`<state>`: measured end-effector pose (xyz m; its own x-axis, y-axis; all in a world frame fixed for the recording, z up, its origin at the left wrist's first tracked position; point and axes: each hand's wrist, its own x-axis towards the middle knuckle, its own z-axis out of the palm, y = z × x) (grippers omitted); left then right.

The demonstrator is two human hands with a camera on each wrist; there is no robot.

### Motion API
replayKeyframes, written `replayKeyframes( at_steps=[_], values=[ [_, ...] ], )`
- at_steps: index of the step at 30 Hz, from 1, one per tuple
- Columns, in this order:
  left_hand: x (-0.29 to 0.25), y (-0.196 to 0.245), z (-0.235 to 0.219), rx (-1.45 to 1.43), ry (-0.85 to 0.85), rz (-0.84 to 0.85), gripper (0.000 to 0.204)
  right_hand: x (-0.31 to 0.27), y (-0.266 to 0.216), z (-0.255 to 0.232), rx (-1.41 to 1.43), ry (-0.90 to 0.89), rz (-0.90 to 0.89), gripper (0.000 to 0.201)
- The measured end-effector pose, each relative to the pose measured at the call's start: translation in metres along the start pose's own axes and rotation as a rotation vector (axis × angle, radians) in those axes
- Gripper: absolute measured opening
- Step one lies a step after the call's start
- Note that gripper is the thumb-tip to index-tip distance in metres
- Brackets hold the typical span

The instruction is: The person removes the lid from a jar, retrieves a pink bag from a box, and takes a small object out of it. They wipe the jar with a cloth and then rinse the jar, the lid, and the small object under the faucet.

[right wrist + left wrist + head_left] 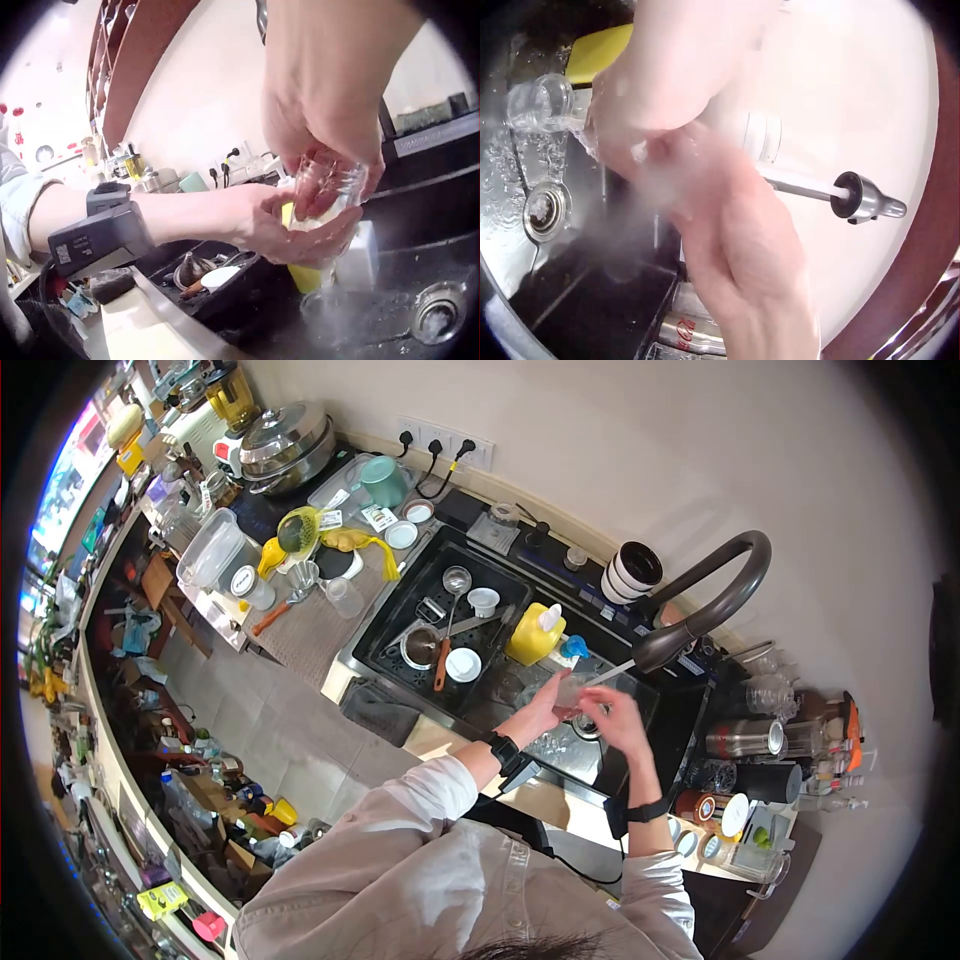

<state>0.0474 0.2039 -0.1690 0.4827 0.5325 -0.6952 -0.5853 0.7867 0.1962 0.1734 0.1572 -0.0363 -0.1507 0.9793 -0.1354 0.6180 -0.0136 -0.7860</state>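
Both hands meet under the running faucet (pixel 665 648) at the right sink basin. The left hand (pixel 545 708) grips a clear cup (pixel 346 180), its fingers curled around the outside and underside in the right wrist view. From above, the right hand (pixel 326 112) reaches over the cup with fingertips inside it. Water and blur partly hide the fingers in the left wrist view, where the left hand (pixel 679 67) comes from the top and the right hand (pixel 746 240) from below. Another clear vessel (pixel 544 101) lies in the wet basin near the drain (pixel 546 213).
A yellow bottle (pixel 533 633) with a white pump stands left of the hands, beside a blue object (pixel 574 647). The left basin holds a ladle (pixel 456 580), a strainer and white cups. Bottles and jars crowd the right counter; a steel pot (pixel 287 448) is far left.
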Motion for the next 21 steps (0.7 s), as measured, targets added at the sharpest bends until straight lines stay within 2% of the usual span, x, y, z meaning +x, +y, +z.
replayKeyframes(
  at_steps=[2, 4, 6, 7, 10, 12, 14, 17, 21],
  values=[
    [0.005, 0.000, 0.001, -0.069, 0.023, -0.025, 0.042, 0.007, 0.019, -0.026, 0.074, 0.149, 0.034, 0.021],
    [0.019, -0.001, -0.008, -0.136, -0.013, -0.037, 0.041, 0.015, 0.029, -0.040, -0.060, 0.272, 0.084, 0.022],
    [0.032, -0.005, -0.017, -0.184, -0.027, -0.071, 0.040, 0.046, 0.052, -0.044, -0.654, 0.401, 0.095, 0.019],
    [0.035, -0.005, -0.020, -0.206, -0.033, -0.085, 0.040, 0.059, 0.080, -0.037, -0.438, 0.559, -0.106, 0.022],
    [0.024, -0.006, -0.016, -0.173, -0.070, -0.053, 0.041, 0.106, 0.100, -0.028, -0.711, 0.701, -0.598, 0.033],
    [0.022, -0.003, -0.017, -0.123, -0.086, -0.065, 0.040, 0.130, 0.101, -0.025, -0.977, 0.536, -0.318, 0.056],
    [0.021, -0.002, -0.016, -0.109, -0.080, -0.069, 0.039, 0.139, 0.091, -0.024, -1.056, 0.524, -0.303, 0.052],
    [0.009, 0.004, -0.004, -0.105, -0.009, -0.014, 0.036, 0.141, 0.069, -0.030, -1.022, 0.418, -0.151, 0.040],
    [-0.006, 0.007, 0.011, -0.108, 0.215, 0.082, 0.030, 0.149, 0.093, -0.028, -1.005, 0.542, -0.299, 0.030]
  ],
)
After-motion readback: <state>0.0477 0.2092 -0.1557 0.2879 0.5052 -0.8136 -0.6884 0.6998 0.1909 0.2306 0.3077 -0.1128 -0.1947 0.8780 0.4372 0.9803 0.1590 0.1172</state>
